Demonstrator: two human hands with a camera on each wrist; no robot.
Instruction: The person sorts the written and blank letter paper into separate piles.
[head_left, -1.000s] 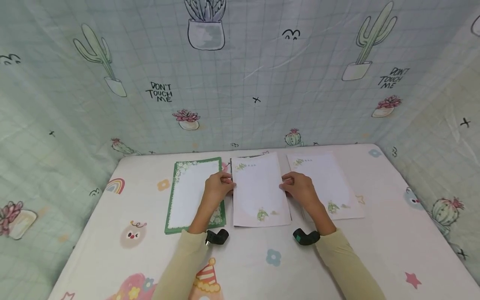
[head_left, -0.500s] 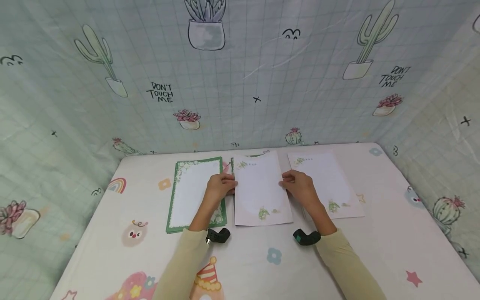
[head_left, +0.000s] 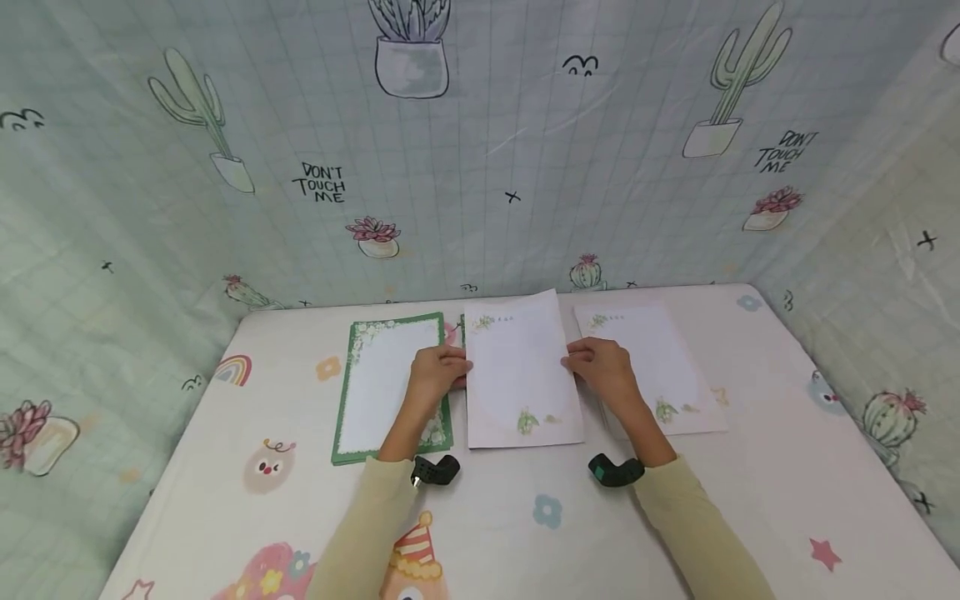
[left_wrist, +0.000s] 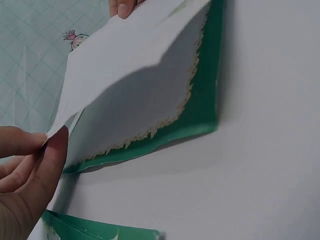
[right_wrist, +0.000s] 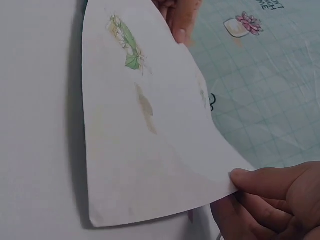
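A pale sheet of letter paper (head_left: 521,371) with small green plant prints is held up in the middle. My left hand (head_left: 437,370) pinches its left edge between thumb and fingers. Across from it, my right hand (head_left: 602,367) pinches the right edge. In the left wrist view the sheet bows upward over a green-bordered sheet (left_wrist: 202,95), leaving a gap between them. From the head only a sliver of that lower sheet's green border shows at the upper left; the rest is hidden. The right wrist view has the right thumb (right_wrist: 265,182) on top of the curled paper.
Left of the hands lies a stack of green-bordered sheets (head_left: 386,383). Pale plant-print sheets (head_left: 652,358) lie on the right, partly under the right forearm. A patterned cloth (head_left: 547,512) covers the table, and a cactus-print curtain (head_left: 480,150) stands behind and at both sides.
The pale sheet's far edge has risen and now covers the green strip that showed behind it. My right hand has shifted slightly away and to the right; both hands still pinch the paper.
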